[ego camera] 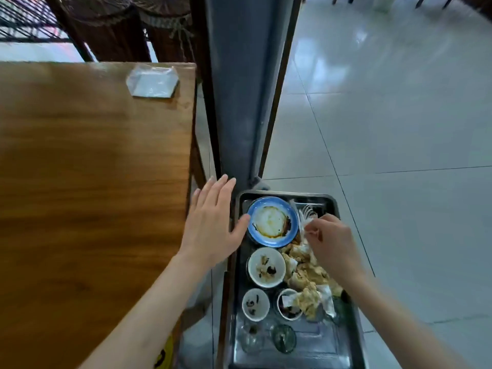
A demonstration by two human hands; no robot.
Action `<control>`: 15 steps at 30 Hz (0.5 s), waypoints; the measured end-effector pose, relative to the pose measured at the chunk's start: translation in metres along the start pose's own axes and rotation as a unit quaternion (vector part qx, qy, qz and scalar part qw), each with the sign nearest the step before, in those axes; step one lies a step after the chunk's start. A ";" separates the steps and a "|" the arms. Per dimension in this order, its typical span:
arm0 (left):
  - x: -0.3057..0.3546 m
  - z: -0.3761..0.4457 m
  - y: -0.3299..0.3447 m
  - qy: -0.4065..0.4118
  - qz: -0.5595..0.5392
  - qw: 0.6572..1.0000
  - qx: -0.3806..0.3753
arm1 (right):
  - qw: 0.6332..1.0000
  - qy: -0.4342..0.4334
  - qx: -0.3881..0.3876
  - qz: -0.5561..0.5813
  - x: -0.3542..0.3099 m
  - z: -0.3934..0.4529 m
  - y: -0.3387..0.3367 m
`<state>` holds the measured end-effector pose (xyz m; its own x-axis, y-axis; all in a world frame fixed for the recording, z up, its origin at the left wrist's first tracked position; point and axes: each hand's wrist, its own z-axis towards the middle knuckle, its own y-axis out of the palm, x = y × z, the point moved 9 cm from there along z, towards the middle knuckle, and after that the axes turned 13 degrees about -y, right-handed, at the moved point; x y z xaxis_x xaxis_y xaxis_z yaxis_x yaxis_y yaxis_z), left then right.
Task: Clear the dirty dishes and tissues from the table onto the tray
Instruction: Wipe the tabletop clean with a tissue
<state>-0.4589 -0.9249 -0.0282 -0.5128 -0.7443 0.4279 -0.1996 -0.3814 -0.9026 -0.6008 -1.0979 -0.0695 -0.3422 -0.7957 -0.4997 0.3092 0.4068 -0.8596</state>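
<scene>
A metal tray stands to the right of the wooden table. On it lie a blue-rimmed dirty plate, a white bowl with scraps, two small white cups, two glasses and a heap of stained tissues. My left hand hovers flat with straight fingers between table edge and tray, its thumb by the plate's rim. My right hand is over the tray's right side and pinches a white tissue.
A clear plastic packet lies at the table's far right corner. A grey bench or seat back runs away from the tray. Tiled floor spreads to the right. Dark chairs stand behind the table.
</scene>
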 end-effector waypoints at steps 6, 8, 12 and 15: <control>0.029 -0.022 0.048 -0.006 -0.001 1.000 -0.019 | 0.998 0.048 -0.037 0.024 0.060 -0.039 0.027; 0.032 -0.027 0.063 -0.007 0.005 1.000 -0.029 | 0.997 0.050 -0.051 0.028 0.072 -0.046 0.038; 0.032 -0.030 0.082 -0.010 0.016 0.999 -0.039 | 0.997 0.054 -0.058 0.017 0.092 -0.050 0.056; 0.029 -0.028 0.086 -0.015 0.022 0.999 -0.040 | 0.996 0.059 -0.070 0.003 0.101 -0.053 0.063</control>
<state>-0.5143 -0.9643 -0.0944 -0.4981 -0.7760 0.3871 -0.2441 -0.3028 -0.9212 -0.6629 -1.1286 -0.1802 -0.4453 -0.7380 -0.5071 0.1876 0.4769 -0.8587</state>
